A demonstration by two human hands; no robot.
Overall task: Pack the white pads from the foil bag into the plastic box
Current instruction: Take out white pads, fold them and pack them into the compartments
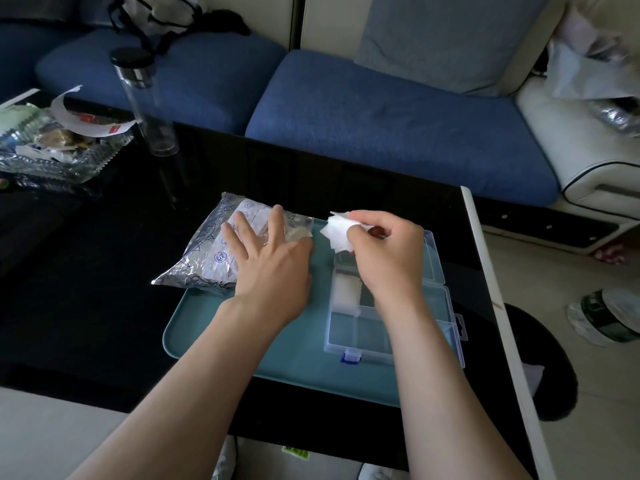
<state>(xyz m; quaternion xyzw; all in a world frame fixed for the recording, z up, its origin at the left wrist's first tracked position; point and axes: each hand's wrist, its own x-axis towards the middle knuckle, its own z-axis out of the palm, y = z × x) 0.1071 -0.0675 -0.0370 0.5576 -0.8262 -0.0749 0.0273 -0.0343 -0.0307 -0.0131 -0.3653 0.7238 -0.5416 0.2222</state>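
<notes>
A glossy black surface (104, 306) with a white trim along its right edge is seen from above, and a teal tray (294, 358) is set near its right end. On the tray's right half an open clear plastic box (391, 327) with a blue latch is placed; white pads (344, 292) are stacked in one of its left compartments. The foil bag (214, 247) is laid across the tray's far left corner, partly on the bare surface. The left hand (273, 268) is pressed flat on the bag with fingers spread wide. A few white pads are pinched in the right hand (384, 258) over the far end of the box, the held pads (337, 233) sticking out to the left of the fingers. At the far left corner of the surface a glass dish (52, 150) filled with wrappers is seen, and a tall clear bottle (145, 105) with a black cap is stood beside it. Beyond the far edge a sofa with blue cushions (381, 123) is placed, a white armrest at its right end. A pale tiled floor (606, 410) is visible to the right, with a crushed plastic bottle (606, 317) on it.
</notes>
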